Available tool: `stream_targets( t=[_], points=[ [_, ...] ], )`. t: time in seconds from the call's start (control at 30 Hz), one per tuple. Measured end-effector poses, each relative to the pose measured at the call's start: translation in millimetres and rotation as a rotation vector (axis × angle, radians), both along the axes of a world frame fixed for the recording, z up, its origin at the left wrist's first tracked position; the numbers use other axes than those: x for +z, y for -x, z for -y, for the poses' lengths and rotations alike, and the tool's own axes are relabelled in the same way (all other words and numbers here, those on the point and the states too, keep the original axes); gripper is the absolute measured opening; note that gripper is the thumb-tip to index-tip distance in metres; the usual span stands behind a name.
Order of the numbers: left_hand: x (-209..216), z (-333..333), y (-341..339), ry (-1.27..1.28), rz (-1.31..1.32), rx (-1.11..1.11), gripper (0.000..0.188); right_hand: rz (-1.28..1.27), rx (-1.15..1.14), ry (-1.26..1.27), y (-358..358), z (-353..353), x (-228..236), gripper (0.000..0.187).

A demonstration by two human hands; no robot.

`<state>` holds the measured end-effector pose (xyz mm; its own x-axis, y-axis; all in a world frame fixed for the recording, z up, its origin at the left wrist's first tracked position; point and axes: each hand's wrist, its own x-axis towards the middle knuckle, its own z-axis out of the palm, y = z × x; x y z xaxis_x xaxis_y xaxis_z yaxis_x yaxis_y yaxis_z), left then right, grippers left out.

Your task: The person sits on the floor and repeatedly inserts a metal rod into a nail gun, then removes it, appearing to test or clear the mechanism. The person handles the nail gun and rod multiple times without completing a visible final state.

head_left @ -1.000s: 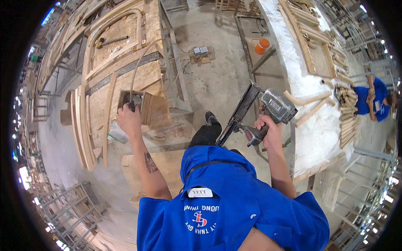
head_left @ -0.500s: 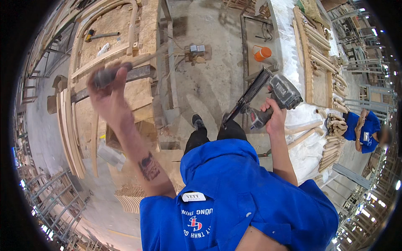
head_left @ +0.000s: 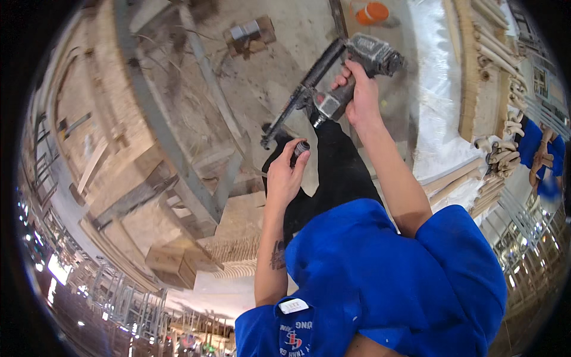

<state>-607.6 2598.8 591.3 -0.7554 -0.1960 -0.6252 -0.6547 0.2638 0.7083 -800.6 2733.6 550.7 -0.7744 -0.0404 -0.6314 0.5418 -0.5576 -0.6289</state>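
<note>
My right hand grips the handle of a black and grey nail gun, its fingers wrapped round it. The gun's long dark magazine slants down to the left over my legs. Close below the magazine, my left hand is closed round a short dark cylindrical piece with a ridged, rounded end. Most of that piece is hidden in my fingers, and its kind does not show. The left hand is near the bottom of the gun's handle but apart from it.
A wooden workbench with a metal frame stands to the left. Curved wooden parts lie on a white-covered table to the right. An orange jug and a small box are on the floor ahead. Another person stands far right.
My left hand has come from over the bench at the left to beside the gun, still closed on the dark piece. The gun has shifted left and upward in the view, which has turned.
</note>
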Motion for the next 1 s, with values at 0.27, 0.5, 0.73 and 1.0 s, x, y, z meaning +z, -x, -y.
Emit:
stream_targets(
  t=[0.27, 0.5, 0.73, 1.0],
  points=[
    [-135, 13, 59, -0.213, -0.013, 0.09, 0.033, 0.098, -0.061, 0.03, 14, 3, -128, 0.019],
    [-175, 20, 61, -0.276, 0.046, 0.052, 0.033, 0.161, -0.032, -0.015, 7, 11, -162, 0.019],
    [-182, 7, 59, -0.207, -0.002, 0.061, 0.031, 0.157, -0.07, -0.022, 5, 15, -168, 0.009],
    [-186, -15, 89, 0.266, 0.327, -0.249, 0.029, 0.25, 0.003, -0.128, -6, 20, -168, 0.03]
  ],
)
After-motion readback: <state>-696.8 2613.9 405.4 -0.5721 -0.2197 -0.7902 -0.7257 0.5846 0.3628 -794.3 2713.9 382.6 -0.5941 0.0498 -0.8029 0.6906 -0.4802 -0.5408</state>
